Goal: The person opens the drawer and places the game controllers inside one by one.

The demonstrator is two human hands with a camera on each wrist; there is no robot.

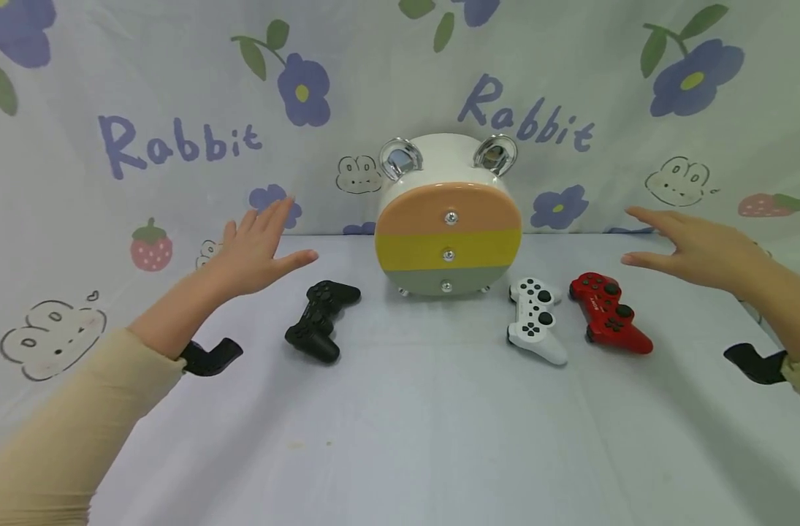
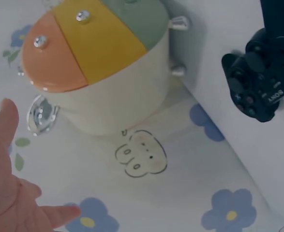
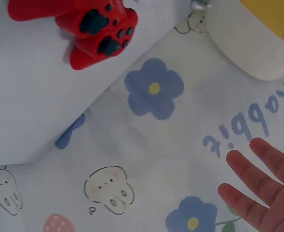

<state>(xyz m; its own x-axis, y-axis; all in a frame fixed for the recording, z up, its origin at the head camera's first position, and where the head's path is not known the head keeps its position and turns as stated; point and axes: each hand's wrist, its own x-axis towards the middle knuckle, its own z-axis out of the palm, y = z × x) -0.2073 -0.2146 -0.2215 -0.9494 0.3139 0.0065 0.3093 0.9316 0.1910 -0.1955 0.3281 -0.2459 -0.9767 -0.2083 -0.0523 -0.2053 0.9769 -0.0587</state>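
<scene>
My left hand [image 1: 250,252] hovers with spread fingers above and left of a black game controller [image 1: 322,319] lying on the table. Nothing is in its grasp. Out to the right, my right hand [image 1: 705,248] hangs in the air with straight fingers, also holding nothing. Below and left of it lies a red game controller [image 1: 608,314], and beside that a white game controller [image 1: 535,320]. Between the hands at the back stands a small rounded drawer cabinet [image 1: 448,226] with orange, yellow and green fronts, silver knobs and two chrome ears. The right wrist view shows the right fingers [image 3: 248,186] spread.
A white cloth covers the table [image 1: 413,424]. Behind it hangs a curtain [image 1: 196,80] printed with flowers, rabbits and strawberries, close behind the cabinet. A dark strap end [image 1: 212,358] juts from the left wrist, another [image 1: 756,364] from the right.
</scene>
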